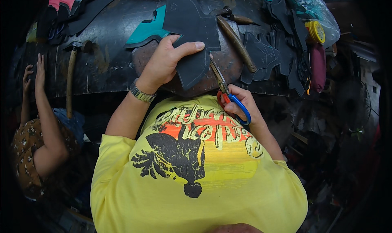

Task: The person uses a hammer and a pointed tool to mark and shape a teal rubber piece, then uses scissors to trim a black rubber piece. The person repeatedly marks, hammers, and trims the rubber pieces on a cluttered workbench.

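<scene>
Over the counter (110, 33), left hand (162, 64) pinches black sheet (194, 22), right hand (245, 100) grips scissors (223, 87); a loose pinch could skew the cut.

A black, irregular, pale-lined sheet (192, 33) has red-and-blue scissors (223, 86) at its lower right edge.

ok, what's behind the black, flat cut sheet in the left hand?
A teal, flat cut piece runs behind its left edge, and a brown, flat slab shows around its lower part. The black sheet covers the rest of both and part of the left hand.
</scene>
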